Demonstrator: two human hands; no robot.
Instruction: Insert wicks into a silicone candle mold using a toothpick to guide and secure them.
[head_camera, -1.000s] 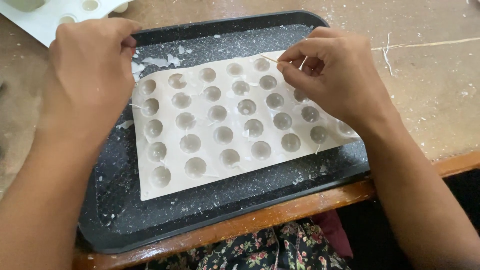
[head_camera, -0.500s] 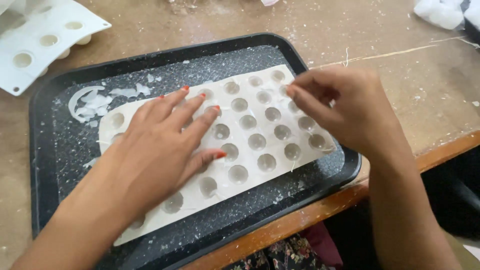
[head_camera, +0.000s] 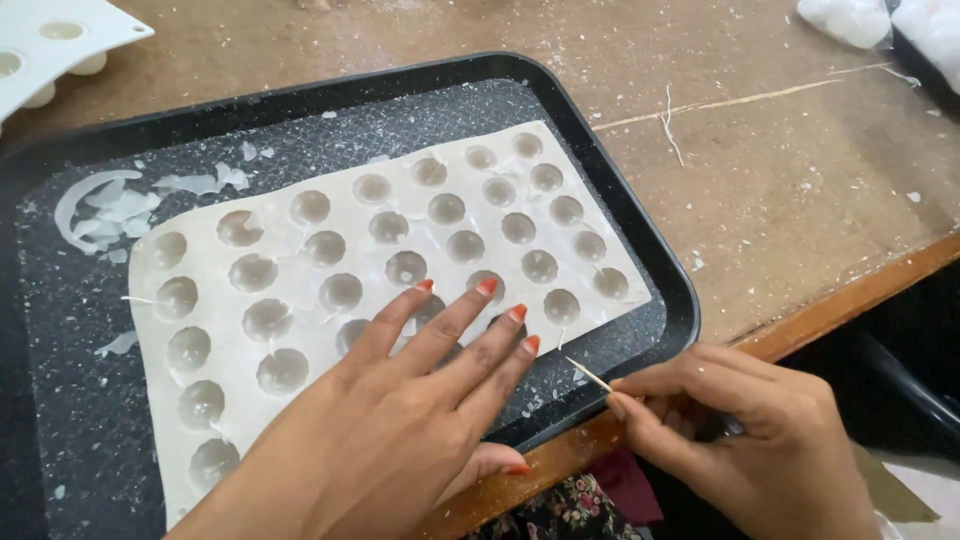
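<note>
Nearest to you, at about five o'clock, your right hand (head_camera: 745, 440) is hovering past the desk edge (head_camera: 830, 300), pinching a thin wooden stick (head_camera: 588, 374) between thumb and fingertips, its tip pointing toward the tray's near rim. The stick is looking light and brittle, so it is best held close to the tip and not bent.

At six o'clock your left hand (head_camera: 400, 430) is lying flat, fingers spread and gripping nothing, pressing down on the near edge of the white mould sheet (head_camera: 300, 300). The sheet is lying inside the black speckled tray (head_camera: 640, 240), angled slightly, its rows of round cups filled with a pale set material. It is looking soft and floppy, likely to buckle if lifted by one corner; the plain border is the safest place to hold it, and the cup contents may chip.

Toward ten o'clock, white flakes (head_camera: 120, 205) are lying scattered on the tray floor. Farther off at eleven o'clock another white mould (head_camera: 50, 50) is sitting on the desk, and at one o'clock some white lumps (head_camera: 860, 20) are resting near the far edge.
</note>
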